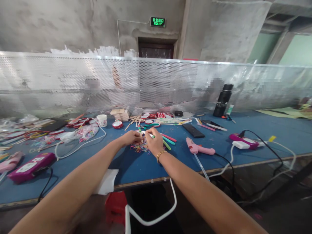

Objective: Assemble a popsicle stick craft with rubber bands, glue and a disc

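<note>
Banded stick [139, 129] pinched mid-surface, pen tip end close by

Along the near edge of the blue surface [151, 169], white paper [109, 182], partly overhanging. To the left, a purple box [32, 167]; to the right, a pink glue gun [193, 146]. At the middle, a tangle of coloured loops [141, 149] just below the hands. Left hand [131, 138] with fingertips closed on the stick, green banding visible at its far end; right hand [156, 141] wrapped round a green-ended marker [150, 134], near the stick, contact not clear. Probably partway through marking: some banding done, lower length hidden by fingers, so no telling the extent left bare. Just to the right, a fan of coloured markers [170, 140]. Farther, a dark phone-like slab [193, 130], teal-handled scissors [153, 124], loose sticks [135, 121] and a white cup [102, 120]. Beyond, a black bottle [223, 100] before a perforated screen [158, 81], then a lit exit sign [158, 21].
</note>
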A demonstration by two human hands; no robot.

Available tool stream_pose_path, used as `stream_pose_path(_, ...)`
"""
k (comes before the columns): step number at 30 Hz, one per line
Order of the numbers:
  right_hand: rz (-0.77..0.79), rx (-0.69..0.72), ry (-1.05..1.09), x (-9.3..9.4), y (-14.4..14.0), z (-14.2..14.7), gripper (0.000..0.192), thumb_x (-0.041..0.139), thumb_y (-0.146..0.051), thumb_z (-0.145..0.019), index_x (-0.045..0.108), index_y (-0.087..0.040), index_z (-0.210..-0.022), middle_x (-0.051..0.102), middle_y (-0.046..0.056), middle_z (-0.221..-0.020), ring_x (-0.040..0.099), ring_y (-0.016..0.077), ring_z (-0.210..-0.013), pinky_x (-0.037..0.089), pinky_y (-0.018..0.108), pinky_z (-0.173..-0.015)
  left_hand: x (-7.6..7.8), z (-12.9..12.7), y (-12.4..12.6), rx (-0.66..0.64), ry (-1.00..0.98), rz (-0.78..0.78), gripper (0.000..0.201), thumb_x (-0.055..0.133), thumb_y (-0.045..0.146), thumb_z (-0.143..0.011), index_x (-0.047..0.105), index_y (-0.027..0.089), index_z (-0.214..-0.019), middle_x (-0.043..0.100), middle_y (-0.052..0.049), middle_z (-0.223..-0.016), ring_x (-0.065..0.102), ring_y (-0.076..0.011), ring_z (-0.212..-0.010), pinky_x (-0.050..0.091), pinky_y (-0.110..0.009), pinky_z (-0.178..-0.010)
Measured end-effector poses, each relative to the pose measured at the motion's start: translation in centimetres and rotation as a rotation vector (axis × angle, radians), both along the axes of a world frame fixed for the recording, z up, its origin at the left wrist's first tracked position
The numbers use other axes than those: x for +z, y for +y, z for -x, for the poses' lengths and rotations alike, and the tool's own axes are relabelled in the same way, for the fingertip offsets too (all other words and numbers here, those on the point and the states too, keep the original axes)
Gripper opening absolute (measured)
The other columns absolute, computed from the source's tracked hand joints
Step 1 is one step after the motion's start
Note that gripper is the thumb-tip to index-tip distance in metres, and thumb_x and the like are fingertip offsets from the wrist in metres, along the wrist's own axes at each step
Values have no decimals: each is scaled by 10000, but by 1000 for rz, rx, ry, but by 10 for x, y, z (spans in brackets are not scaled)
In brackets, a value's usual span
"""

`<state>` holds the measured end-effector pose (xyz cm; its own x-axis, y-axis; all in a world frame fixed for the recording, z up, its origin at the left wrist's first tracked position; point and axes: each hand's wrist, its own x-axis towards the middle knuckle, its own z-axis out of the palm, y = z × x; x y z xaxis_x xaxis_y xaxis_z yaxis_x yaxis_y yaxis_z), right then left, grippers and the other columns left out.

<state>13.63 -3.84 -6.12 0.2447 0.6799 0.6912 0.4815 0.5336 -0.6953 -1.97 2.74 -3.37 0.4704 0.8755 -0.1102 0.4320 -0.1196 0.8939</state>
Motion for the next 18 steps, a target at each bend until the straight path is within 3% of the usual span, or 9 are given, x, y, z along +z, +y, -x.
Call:
stream_pose_path(5,-16,73,-13,0,-1,1,150,499,-296,-849,571,-229,-737,660,-13,-748,605,169,-746,426,265,-720,1,0,0,-12,2,2,385,863,448,-523,671,147,-668,710,-30,-679,631,-137,-620,520,-257,-671)
stream_pose_path(10,-14,8,-13,-1,0,0,138,503,-291,-844,580,-224,-750,665,-5,-753,609,173,-755,423,274,-733,1,0,-1,1,-1,6,380,863,441,-520,649,151,-640,704,-20,-648,624,-131,-601,518,-256,-666)
stream_pose_path(18,-8,37,-15,0,0,1,147,504,-297,-844,574,-229,-734,662,-9,-747,608,171,-748,428,272,-726,-1,1,1,-16,0,-7,381,856,451,-529,666,149,-662,712,-26,-678,631,-137,-620,516,-254,-669)
